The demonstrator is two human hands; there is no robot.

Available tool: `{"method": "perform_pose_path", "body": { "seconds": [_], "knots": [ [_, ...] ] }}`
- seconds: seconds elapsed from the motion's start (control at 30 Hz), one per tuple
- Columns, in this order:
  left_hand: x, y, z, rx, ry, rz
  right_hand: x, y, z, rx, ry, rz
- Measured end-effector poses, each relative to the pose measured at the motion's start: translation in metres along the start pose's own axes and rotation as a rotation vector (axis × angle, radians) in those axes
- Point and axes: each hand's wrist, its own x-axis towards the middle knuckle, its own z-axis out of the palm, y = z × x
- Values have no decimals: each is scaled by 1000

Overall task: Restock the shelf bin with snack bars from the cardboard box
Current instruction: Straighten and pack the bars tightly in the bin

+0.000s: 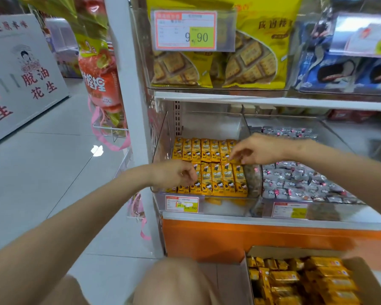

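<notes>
You are in a retail shop: a price label fronts biscuit bags at the front edge of the shelf.

The shelf bin, a clear plastic tray at frame centre, holds yellow-wrapped snack bars packed side by side in two rows, back and front. The cardboard box, lower right, stands open, filled with loose yellow-wrapped bars.
</notes>
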Motion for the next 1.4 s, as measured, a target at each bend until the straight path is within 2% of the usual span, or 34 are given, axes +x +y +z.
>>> {"method": "perform_pose_path", "body": {
  "seconds": [0.17,0.27,0.5,0.73,0.87,0.97,1.1,1.27,1.4],
  "knots": [
    [35,-12,0,130,-321,-242,-18,6,9,30,72,-46],
    [42,-14,0,192,-444,-313,-21,7,10,50,86,-76],
    [49,-16,-4,216,-419,-288,-24,11,15,88,90,-91],
    [50,-14,-3,159,-499,-290,-18,5,12,108,78,-102],
    [48,-18,-1,98,-442,-272,-7,-4,12,149,-46,-72],
    [44,-22,-1,57,-382,-242,3,-16,16,168,-295,-18],
    [33,-19,-6,-66,-142,-203,16,-32,24,48,-595,46],
    [7,-14,-5,-115,-2,-123,27,-31,30,16,-622,100],
    [-36,-9,4,-140,173,14,28,-31,26,-4,-617,93]
  ]
}}
